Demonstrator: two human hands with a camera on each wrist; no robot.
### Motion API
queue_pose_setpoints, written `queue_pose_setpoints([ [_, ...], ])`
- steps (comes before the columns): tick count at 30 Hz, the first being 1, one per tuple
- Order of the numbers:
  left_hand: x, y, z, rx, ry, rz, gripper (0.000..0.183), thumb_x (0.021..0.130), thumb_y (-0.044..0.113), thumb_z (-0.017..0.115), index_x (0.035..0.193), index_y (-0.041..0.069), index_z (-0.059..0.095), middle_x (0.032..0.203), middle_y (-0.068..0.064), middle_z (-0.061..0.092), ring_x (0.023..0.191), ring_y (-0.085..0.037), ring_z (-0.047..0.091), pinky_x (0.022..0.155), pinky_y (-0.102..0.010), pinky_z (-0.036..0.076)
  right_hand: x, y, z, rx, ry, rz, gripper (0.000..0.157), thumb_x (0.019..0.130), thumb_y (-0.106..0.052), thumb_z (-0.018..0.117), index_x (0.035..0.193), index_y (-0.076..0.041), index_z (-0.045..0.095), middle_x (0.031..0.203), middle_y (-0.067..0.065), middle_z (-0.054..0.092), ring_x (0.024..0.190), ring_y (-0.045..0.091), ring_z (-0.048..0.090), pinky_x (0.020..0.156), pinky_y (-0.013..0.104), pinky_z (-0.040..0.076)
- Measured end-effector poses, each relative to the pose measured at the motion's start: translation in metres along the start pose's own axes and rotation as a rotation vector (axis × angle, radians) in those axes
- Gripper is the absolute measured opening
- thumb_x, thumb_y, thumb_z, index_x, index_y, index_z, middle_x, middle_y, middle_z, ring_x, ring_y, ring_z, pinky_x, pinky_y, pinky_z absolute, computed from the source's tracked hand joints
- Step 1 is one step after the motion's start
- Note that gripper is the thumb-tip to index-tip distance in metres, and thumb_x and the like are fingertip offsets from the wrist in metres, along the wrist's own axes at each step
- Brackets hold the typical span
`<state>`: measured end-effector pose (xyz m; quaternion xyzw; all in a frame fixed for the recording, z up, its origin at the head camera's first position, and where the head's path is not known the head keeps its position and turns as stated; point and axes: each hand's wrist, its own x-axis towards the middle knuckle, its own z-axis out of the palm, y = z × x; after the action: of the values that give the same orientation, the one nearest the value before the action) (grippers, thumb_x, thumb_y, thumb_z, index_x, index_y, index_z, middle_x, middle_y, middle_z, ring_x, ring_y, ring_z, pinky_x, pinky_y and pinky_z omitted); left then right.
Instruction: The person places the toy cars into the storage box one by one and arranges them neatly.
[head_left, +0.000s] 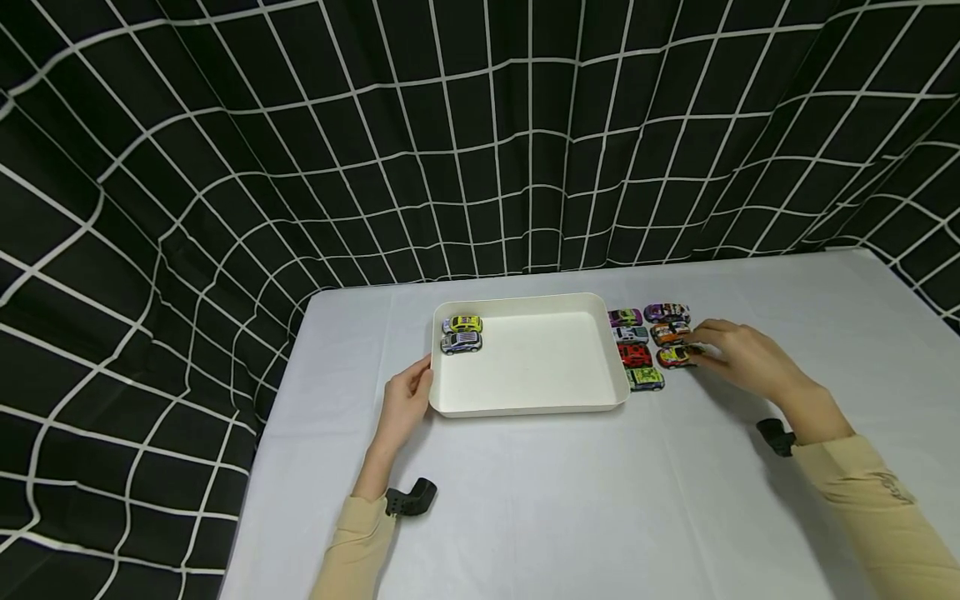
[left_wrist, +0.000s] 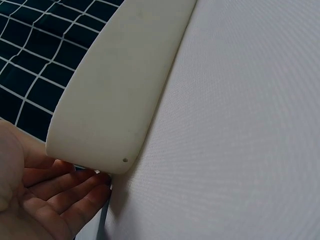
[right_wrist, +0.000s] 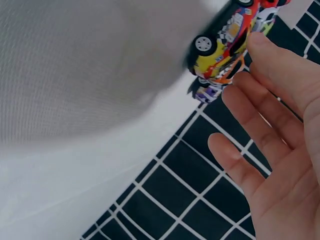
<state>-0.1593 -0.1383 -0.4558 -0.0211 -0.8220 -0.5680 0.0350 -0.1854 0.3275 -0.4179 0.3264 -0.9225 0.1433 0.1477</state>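
Note:
A shallow white tray (head_left: 525, 412) lies on the table, with a yellow toy car (head_left: 462, 324) and a silver toy car (head_left: 461, 342) side by side in its back left corner. My left hand (head_left: 406, 403) touches the tray's left side close to the front corner, its fingers fairly straight against the wall (left_wrist: 105, 110). At the right, my right hand (head_left: 742, 360) reaches to a yellow and red toy car (right_wrist: 215, 55). The thumb is right at that car, and the other fingers are loosely extended near an orange toy car (head_left: 670, 334) behind it.
Beside the tray's right edge stand more toy cars: a purple one (head_left: 667, 312), a purple and green one (head_left: 626, 317), a light blue one (head_left: 630, 334), a red one (head_left: 635, 356) and a green one (head_left: 646, 379). Behind the white-covered table (head_left: 525, 508) hangs a black gridded curtain (head_left: 480, 150).

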Motion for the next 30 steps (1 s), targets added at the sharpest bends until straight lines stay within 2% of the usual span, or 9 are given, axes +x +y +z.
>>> queue_pose_setpoints([
  [6, 0.000, -0.001, 0.001, -0.013, -0.005, 0.001, 0.034, 0.096, 0.006, 0.047, 0.128, -0.008, 0.050, 0.125, -0.024, 0.054, 0.108, -0.029, 0.058, 0.084, -0.028, 0.051, 0.000, 0.002, 0.004, 0.015, -0.032, 0.035, 0.027, 0.066, 0.004, 0.077, 0.092, 0.004, 0.068, 0.089, 0.013, 0.066, 0.078, 0.030, 0.064, 0.067, 0.046, 0.053],
  [10, 0.000, -0.001, 0.000, -0.044, -0.016, 0.021, 0.035, 0.096, 0.006, 0.047, 0.128, -0.010, 0.049, 0.125, -0.026, 0.052, 0.109, -0.032, 0.057, 0.085, -0.033, 0.051, 0.000, 0.002, 0.005, 0.018, -0.065, 0.065, 0.027, 0.067, 0.004, 0.077, 0.093, 0.004, 0.068, 0.088, 0.013, 0.066, 0.077, 0.029, 0.064, 0.065, 0.045, 0.053],
  [14, -0.006, 0.017, -0.003, -0.050, -0.035, 0.018, 0.035, 0.096, 0.000, 0.045, 0.127, -0.014, 0.046, 0.126, -0.031, 0.049, 0.110, -0.037, 0.055, 0.087, -0.041, 0.050, -0.001, 0.002, 0.006, 0.017, -0.094, 0.094, 0.027, 0.070, 0.003, 0.076, 0.095, 0.005, 0.068, 0.089, 0.014, 0.066, 0.077, 0.029, 0.064, 0.065, 0.044, 0.053],
  [18, -0.012, 0.036, -0.005, -0.036, -0.040, 0.015, 0.034, 0.095, -0.002, 0.044, 0.126, -0.017, 0.044, 0.125, -0.033, 0.049, 0.109, -0.039, 0.055, 0.087, -0.044, 0.049, 0.000, 0.003, 0.007, 0.020, -0.094, 0.082, 0.026, 0.069, 0.003, 0.076, 0.094, 0.004, 0.068, 0.089, 0.013, 0.066, 0.077, 0.029, 0.064, 0.065, 0.044, 0.053],
  [24, -0.013, 0.038, -0.006, -0.029, -0.034, 0.012, 0.034, 0.096, -0.002, 0.044, 0.126, -0.016, 0.045, 0.125, -0.032, 0.049, 0.109, -0.039, 0.055, 0.087, -0.042, 0.049, 0.001, 0.003, 0.007, 0.010, -0.101, 0.070, 0.024, 0.068, 0.004, 0.077, 0.091, 0.003, 0.068, 0.086, 0.012, 0.066, 0.074, 0.027, 0.064, 0.063, 0.042, 0.054],
  [30, -0.014, 0.039, -0.006, -0.021, -0.034, 0.002, 0.034, 0.096, -0.001, 0.043, 0.127, -0.016, 0.044, 0.126, -0.032, 0.048, 0.110, -0.039, 0.054, 0.087, -0.041, 0.049, 0.003, 0.000, 0.003, -0.016, -0.048, 0.018, 0.025, 0.066, 0.004, 0.077, 0.090, 0.002, 0.069, 0.085, 0.011, 0.066, 0.074, 0.026, 0.064, 0.063, 0.041, 0.054],
])
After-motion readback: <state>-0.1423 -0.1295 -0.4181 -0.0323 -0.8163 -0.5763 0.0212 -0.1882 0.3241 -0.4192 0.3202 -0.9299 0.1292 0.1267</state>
